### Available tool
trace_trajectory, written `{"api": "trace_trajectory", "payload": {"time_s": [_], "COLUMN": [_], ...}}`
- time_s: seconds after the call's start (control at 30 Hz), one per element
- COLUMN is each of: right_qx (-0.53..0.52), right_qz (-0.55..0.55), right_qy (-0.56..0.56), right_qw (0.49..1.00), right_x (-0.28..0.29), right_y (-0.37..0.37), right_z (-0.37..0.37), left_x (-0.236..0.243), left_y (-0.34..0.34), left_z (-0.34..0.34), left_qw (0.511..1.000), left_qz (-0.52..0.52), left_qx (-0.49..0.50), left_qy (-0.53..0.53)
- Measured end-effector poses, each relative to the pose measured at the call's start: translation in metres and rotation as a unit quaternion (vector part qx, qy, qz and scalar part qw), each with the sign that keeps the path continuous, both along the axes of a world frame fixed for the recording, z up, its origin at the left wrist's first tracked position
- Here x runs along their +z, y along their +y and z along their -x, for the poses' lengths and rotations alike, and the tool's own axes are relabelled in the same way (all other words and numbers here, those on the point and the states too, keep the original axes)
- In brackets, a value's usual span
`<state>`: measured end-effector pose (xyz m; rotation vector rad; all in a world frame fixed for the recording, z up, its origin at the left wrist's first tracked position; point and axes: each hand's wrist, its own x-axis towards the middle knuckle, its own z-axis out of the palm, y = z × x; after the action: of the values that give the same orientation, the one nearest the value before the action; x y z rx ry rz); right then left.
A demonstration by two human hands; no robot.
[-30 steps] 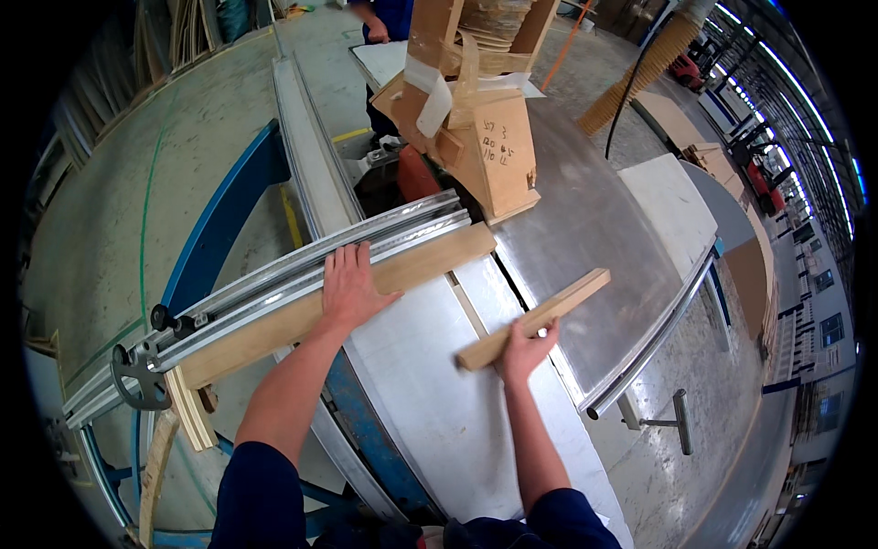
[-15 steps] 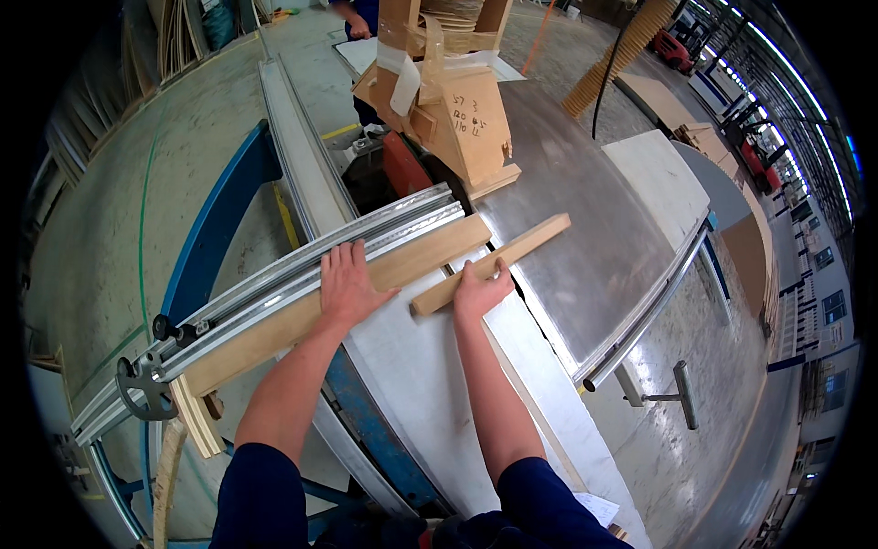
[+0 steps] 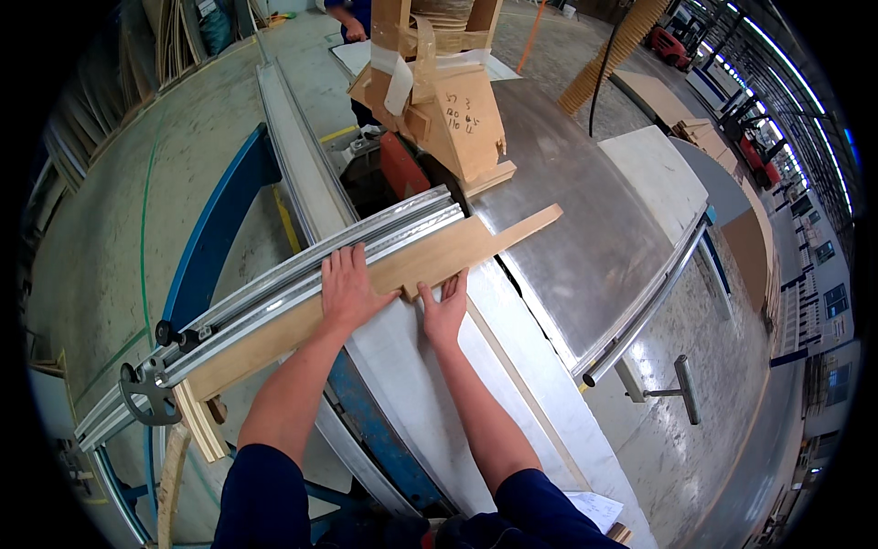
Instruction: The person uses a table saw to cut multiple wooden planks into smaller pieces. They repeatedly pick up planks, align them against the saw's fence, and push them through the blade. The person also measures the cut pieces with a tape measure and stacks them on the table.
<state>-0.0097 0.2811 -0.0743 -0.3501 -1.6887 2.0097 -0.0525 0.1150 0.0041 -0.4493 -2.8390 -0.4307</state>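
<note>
My left hand (image 3: pixel 345 293) lies across a long wooden board (image 3: pixel 265 352), its fingers at the metal fence (image 3: pixel 398 222) and its thumb by the board's near edge. A shorter wooden strip (image 3: pixel 523 231) rests alongside the board, its far end reaching past the board's end over the grey table. Against the strip's near side, the thumb and fingers of my right hand (image 3: pixel 445 311) are bent and touching it. The edge where the strip meets the board is hard to make out.
A red guard (image 3: pixel 402 166) and a taped wooden box (image 3: pixel 466 119) stand beyond the fence. Another person's hand (image 3: pixel 356 33) shows at the top. A black-knobbed stop (image 3: pixel 151 393) sits at the fence's left end. Paper (image 3: pixel 594 509) lies near my right sleeve.
My right hand has brought the short strip left against the long board, closing the gap between them, and its grip has shifted to the strip's near side. My left hand stays in place.
</note>
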Motion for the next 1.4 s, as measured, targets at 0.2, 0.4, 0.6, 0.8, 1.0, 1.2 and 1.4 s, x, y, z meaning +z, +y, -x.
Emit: {"api": "trace_trajectory", "payload": {"time_s": [0.2, 0.4, 0.6, 0.8, 1.0, 1.2, 1.4], "right_qx": [0.014, -0.012, -0.014, -0.018, -0.002, -0.014, -0.029], "right_qz": [-0.115, -0.298, -0.205, -0.112, -0.108, -0.112, -0.159], "right_qy": [-0.009, -0.113, -0.063, -0.012, -0.027, -0.017, -0.031], "right_qw": [0.993, 0.948, 0.977, 0.993, 0.994, 0.993, 0.986], "right_x": [0.001, 0.003, -0.001, 0.012, 0.012, 0.005, -0.003], "right_y": [0.004, 0.000, 0.005, -0.001, 0.001, 0.002, 0.003], "right_z": [-0.003, -0.007, 0.001, -0.002, -0.003, 0.000, 0.002], "left_x": [0.002, 0.005, 0.002, 0.002, 0.005, 0.004, -0.003], "left_y": [0.001, 0.004, 0.000, 0.000, 0.003, 0.006, 0.004], "left_z": [0.000, 0.000, 0.001, 0.001, 0.001, 0.001, 0.004], "left_qw": [1.000, 1.000, 1.000, 1.000, 1.000, 1.000, 0.999], "left_qz": [0.010, -0.017, -0.025, -0.021, -0.016, -0.010, -0.007], "left_qx": [0.006, 0.008, -0.002, 0.001, 0.020, 0.019, 0.009], "left_qy": [0.001, -0.020, 0.005, -0.012, -0.018, -0.002, 0.037]}}
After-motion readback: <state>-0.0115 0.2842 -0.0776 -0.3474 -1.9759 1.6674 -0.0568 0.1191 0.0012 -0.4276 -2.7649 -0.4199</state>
